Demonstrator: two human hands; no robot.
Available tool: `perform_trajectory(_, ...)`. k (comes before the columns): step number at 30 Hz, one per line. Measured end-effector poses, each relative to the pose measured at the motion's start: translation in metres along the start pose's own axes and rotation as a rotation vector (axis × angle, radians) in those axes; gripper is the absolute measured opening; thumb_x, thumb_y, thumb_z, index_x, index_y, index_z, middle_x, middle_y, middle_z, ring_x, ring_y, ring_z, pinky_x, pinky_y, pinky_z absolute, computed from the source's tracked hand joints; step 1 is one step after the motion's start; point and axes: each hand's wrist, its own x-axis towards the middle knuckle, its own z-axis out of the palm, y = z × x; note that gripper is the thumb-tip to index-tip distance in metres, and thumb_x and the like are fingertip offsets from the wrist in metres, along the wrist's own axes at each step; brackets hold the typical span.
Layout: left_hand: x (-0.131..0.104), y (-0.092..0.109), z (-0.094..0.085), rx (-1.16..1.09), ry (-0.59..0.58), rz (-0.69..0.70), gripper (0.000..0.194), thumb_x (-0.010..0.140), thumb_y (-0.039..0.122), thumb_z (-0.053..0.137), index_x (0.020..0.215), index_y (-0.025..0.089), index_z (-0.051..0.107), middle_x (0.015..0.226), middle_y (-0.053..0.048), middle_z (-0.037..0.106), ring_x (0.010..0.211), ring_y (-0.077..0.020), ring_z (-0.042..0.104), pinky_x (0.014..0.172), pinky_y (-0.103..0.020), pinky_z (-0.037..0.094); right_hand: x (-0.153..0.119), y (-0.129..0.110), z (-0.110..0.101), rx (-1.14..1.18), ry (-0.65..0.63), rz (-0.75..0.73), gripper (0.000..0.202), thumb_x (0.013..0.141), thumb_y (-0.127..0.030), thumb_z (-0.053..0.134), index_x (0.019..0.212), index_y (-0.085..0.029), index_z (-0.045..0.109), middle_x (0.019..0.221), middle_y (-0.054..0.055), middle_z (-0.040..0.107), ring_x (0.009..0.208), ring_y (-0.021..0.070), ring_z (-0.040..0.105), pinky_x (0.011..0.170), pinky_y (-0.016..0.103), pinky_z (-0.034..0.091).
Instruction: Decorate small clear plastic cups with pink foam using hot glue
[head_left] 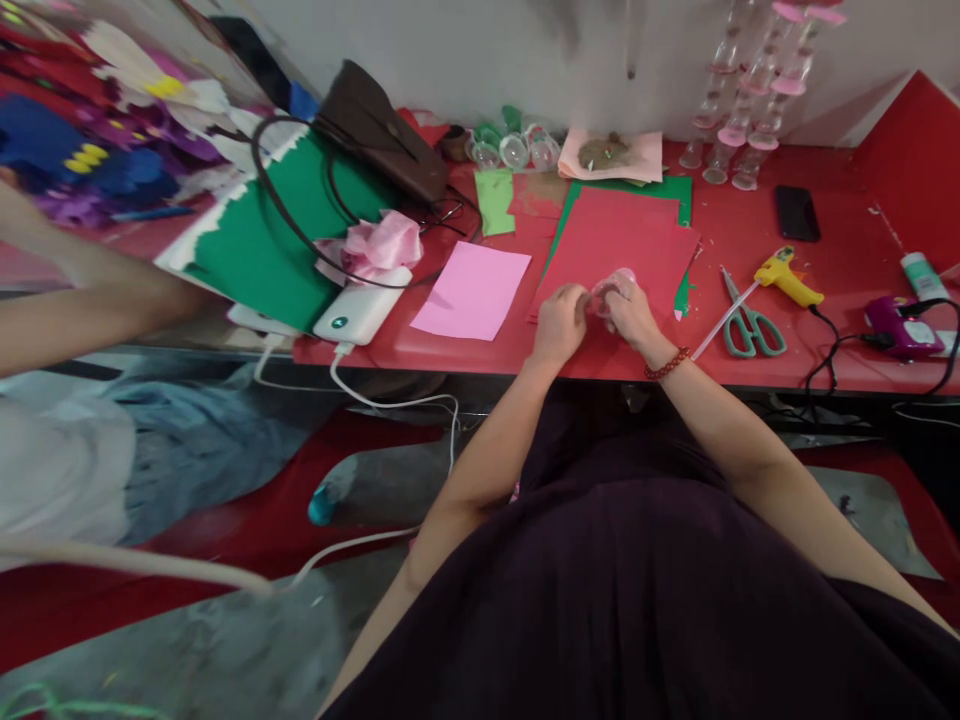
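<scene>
Over the near part of the red paper sheets (611, 235), the right hand (632, 312) pinches a clear plastic cup (601, 299); the left hand (560, 322) curls its fingers at the left of it, gripping or not, I can't tell. Squeezed hard, the cup might buckle; a rightward swing could catch the glue stick (724, 321) in the yellow glue gun (789, 278).

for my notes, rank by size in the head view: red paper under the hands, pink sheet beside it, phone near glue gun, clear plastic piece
1. Red paper
2. Pink sheet
3. Phone and clear plastic piece: unsure; hands partly cover the latter
</scene>
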Motion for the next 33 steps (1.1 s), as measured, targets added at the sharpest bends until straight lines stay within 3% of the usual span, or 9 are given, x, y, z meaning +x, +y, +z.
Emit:
perform_trajectory(4,0.002,0.001,-0.006,-0.117,-0.037,-0.014,0.030,0.107,0.032,0.050,0.082,0.021,0.064,0.083,-0.007,0.073,0.079,-0.0190,0.067,0.079,-0.033,0.051,0.001,0.001,0.001,0.037,0.021,0.015,0.009,0.091,-0.018,0.049,0.085,-0.023,0.051,0.079,-0.002,0.062,0.045,0.0064,0.042,0.040,0.021,0.034)
perform_trajectory(8,0.004,0.002,-0.010,-0.179,-0.084,-0.082,0.032,0.101,0.046,0.063,0.082,0.021,0.065,0.080,-0.004,0.074,0.071,-0.0171,0.063,0.072,-0.030,0.048,-0.001,0.001,0.000,0.016,0.014,0.008,0.007,0.091,-0.020,0.052,0.085,-0.023,0.051,0.077,-0.003,0.061,0.045,0.0065,0.043,0.041,0.021,0.036)
perform_trajectory(12,0.004,-0.001,-0.008,-0.101,-0.083,-0.049,0.030,0.103,0.034,0.060,0.075,0.022,0.060,0.075,-0.004,0.071,0.073,-0.0189,0.063,0.074,-0.031,0.048,-0.001,0.002,-0.001,-0.015,0.001,-0.032,0.006,0.089,-0.019,0.053,0.085,-0.023,0.053,0.072,-0.003,0.059,0.047,0.0072,0.046,0.043,0.019,0.036)
perform_trajectory(15,0.002,-0.002,-0.002,-0.009,-0.051,-0.020,0.026,0.104,0.022,0.052,0.079,0.023,0.058,0.084,-0.008,0.073,0.081,-0.0222,0.067,0.078,-0.034,0.050,0.001,0.004,-0.002,-0.038,-0.004,-0.066,0.007,0.087,-0.018,0.051,0.084,-0.024,0.053,0.068,-0.004,0.056,0.049,0.0084,0.046,0.045,0.019,0.037)
perform_trajectory(21,-0.001,0.003,0.004,0.135,-0.039,-0.037,0.021,0.103,0.015,0.046,0.091,0.021,0.062,0.097,-0.012,0.073,0.089,-0.0238,0.069,0.079,-0.035,0.052,0.002,0.004,-0.001,-0.034,0.005,-0.039,0.012,0.083,-0.014,0.047,0.084,-0.024,0.054,0.069,-0.004,0.056,0.046,0.0086,0.044,0.043,0.021,0.037)
perform_trajectory(27,-0.002,0.002,-0.004,-0.026,-0.043,0.029,0.018,0.105,0.023,0.052,0.095,0.021,0.067,0.100,-0.010,0.078,0.093,-0.0229,0.072,0.087,-0.036,0.054,0.002,0.006,-0.001,0.076,0.038,0.003,0.006,0.086,-0.020,0.050,0.084,-0.025,0.051,0.069,-0.005,0.053,0.044,0.0083,0.041,0.040,0.021,0.035)
perform_trajectory(33,-0.003,0.001,-0.006,-0.031,-0.055,0.027,0.021,0.104,0.024,0.054,0.086,0.022,0.065,0.090,-0.008,0.076,0.084,-0.0204,0.070,0.079,-0.032,0.052,0.003,0.010,-0.002,0.041,0.026,-0.042,0.013,0.090,-0.025,0.057,0.081,-0.026,0.047,0.071,-0.005,0.055,0.044,0.0073,0.043,0.039,0.020,0.034)
